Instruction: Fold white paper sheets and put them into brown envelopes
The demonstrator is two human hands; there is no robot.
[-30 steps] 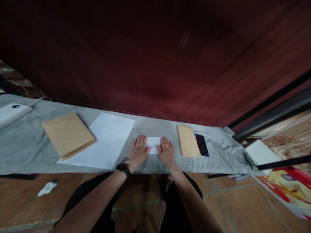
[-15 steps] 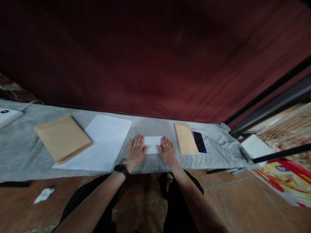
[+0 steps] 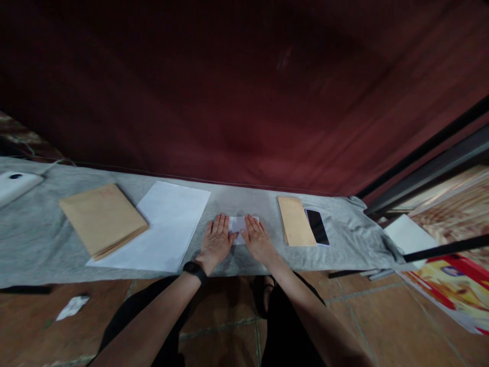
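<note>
Small white paper lay at lower middle of frame, short of front edge of gray cloth. Left hand and right hand rested flat, unclenched, over its sides. Gap separated right hand from envelopes.

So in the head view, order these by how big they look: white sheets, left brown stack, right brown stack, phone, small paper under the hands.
1. White sheets
2. Left brown stack
3. Right brown stack
Phone and small paper: unranked, both smaller, since left hand and right hand partly cover the paper.
</note>
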